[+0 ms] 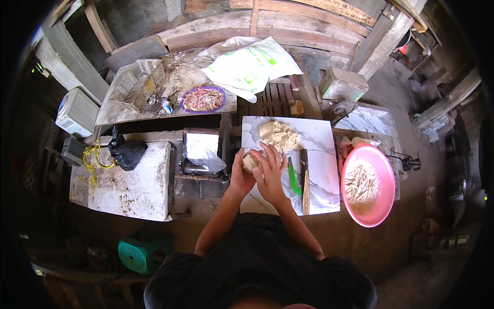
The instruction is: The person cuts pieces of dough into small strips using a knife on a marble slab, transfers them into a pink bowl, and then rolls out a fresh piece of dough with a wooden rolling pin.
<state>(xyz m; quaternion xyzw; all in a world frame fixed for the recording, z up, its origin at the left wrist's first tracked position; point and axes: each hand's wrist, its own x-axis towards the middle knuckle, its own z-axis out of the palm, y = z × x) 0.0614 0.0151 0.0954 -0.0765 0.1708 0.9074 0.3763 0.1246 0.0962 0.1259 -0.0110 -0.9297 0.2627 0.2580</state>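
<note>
My left hand (242,175) is cupped around a pale ball of dough (249,162), held above the left side of a white marbled board (323,154). My right hand (271,174) leans against the ball from the right, its fingers stretched and apart; where its palm meets the dough is partly hidden. Just beyond my fingers lies a larger, uneven lump of dough (279,135). To the right of my right hand, a green knife (294,178) rests on the board, and alongside it is a long wooden stick (305,184).
A pink basin (393,190) at the right holds floured strips. Beyond the board are a white sack (254,67), a purple-rimmed tray (225,98) of reddish-white pieces and a plastic crate (138,85). A black bag (128,153) sits on the left table, with a green stool (138,255) below.
</note>
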